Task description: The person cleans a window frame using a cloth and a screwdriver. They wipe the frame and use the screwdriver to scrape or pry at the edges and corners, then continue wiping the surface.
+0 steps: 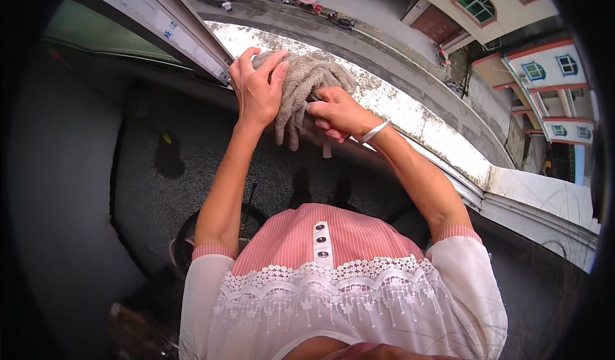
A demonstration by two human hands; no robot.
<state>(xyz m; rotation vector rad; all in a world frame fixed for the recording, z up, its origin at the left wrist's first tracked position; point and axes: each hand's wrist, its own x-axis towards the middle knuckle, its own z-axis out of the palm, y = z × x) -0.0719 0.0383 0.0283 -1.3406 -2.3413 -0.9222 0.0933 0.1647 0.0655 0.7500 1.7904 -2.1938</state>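
A grey-beige mop head (pixel 314 74) of thick, fluffy strands rests at the inner edge of a weathered white window ledge (pixel 403 105). Some strands hang down on the room side. My left hand (pixel 259 91) grips the mop head's left part, its fingers curled over the strands and the thumb on top. Fingers bent, my right hand (pixel 336 112) is closed around a dark part at the mop's near side; most of that part is hidden by the hand and strands. A silver bangle (pixel 374 132) circles the right wrist.
At the upper left stands a window sash frame (pixel 192 28) with printed protective film. White window tracks (pixel 461 182) run along the right. Beyond the ledge, far below, lies a street (pixel 413 71) with a parked motorcycle (pixel 341 20). A yellow-green leaf (pixel 166 138) shows against the dark floor (pixel 144 192).
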